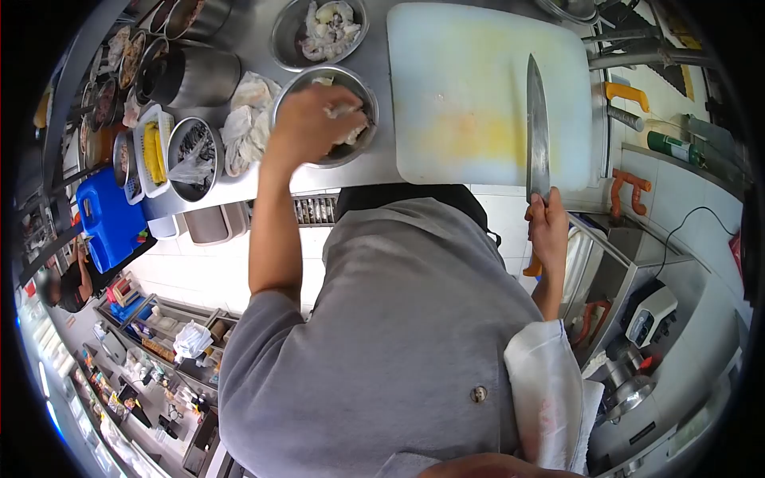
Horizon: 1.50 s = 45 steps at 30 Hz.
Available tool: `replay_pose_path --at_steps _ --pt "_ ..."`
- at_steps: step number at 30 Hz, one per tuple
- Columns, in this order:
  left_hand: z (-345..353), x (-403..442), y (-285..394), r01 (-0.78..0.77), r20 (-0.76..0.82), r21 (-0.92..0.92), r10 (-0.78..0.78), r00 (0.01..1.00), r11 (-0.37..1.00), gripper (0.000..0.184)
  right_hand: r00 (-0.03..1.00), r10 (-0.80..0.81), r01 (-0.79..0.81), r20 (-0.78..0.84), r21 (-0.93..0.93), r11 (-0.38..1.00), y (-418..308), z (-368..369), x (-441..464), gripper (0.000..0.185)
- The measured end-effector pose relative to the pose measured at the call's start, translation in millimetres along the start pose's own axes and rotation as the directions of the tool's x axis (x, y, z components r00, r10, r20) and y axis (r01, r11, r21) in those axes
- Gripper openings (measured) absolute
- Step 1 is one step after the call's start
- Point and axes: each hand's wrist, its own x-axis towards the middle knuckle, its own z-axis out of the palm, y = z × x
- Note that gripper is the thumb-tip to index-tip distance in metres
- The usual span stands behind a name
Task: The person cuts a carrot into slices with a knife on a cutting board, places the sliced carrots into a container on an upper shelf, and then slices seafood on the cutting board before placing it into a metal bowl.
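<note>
My left hand reaches into a steel bowl, its fingers bent downward and slightly blurred. Whitish, raw-looking pieces show beneath and beside the fingers; what exactly lies between them is hidden. My right hand is wrapped around the orange handle of a large kitchen knife. Its blade points away from me, over the right part of a white cutting board. Yellowish stains and small specks mark the board. Behind the first bowl stands another steel bowl with pale, wet pieces in it.
Plastic bags, a bowl of dark pieces, a white basket with yellow contents and steel pots crowd the left counter. A yellow-handled tool lies right of the board. Another person is far left.
</note>
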Motion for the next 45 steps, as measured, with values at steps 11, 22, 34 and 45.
replay_pose_path --at_steps 11,22,34,45 --pt "28 168 -98 0.412 -0.423 0.180 -0.308 0.852 0.893 0.049 0.988 -0.153 0.153 -0.002 -0.048 0.987 -10 7 5 0.023" --pt "-5 150 -75 0.248 -0.427 -0.207 -0.316 0.847 0.946 0.046 0.998 -0.016 0.017 -0.059 0.013 1.000 -8 11 -18 0.022" --pt "162 87 61 -0.103 0.202 -0.523 0.240 0.949 0.846 0.019 0.990 -0.111 0.107 -0.084 -0.051 0.993 -17 9 -21 0.018" --pt "162 49 57 -0.542 -0.096 -0.088 0.535 0.840 0.836 0.015 0.989 -0.097 0.140 0.112 -0.500 0.854 -34 0 -54 0.015"
